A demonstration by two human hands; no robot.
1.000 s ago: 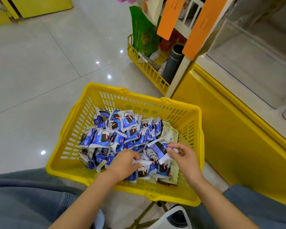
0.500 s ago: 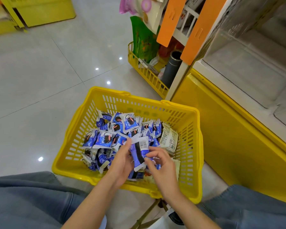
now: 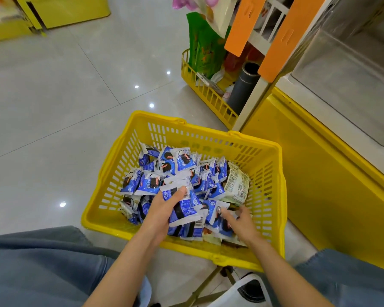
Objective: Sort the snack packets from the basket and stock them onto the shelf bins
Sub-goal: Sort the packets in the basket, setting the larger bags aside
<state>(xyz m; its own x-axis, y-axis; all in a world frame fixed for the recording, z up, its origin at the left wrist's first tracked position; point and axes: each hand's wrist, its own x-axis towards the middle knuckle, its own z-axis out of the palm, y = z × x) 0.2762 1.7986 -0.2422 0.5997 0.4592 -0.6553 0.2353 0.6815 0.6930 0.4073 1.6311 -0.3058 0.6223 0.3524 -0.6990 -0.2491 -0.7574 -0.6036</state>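
Head view: nearest, the left hand [image 3: 161, 212] grasps a stack of blue packets [image 3: 182, 209] over the basket's near end. Its thumb is clamped on top, and the stack's long axis runs roughly eleven to five o'clock. At its three o'clock the right hand [image 3: 242, 221] is stretched into the loose blue packets [image 3: 212, 210], fingers [image 3: 225, 214] spread and blurred — whether they pinch one I cannot tell. The likely next packet lies at that hand's ten o'clock, touching it, so the right hand is nearer. Beyond, more packets fill the yellow basket [image 3: 208, 135], with a beige packet [image 3: 237, 185] at two o'clock. Farthest — the clear shelf bin [image 3: 353, 74], at one o'clock, well apart.
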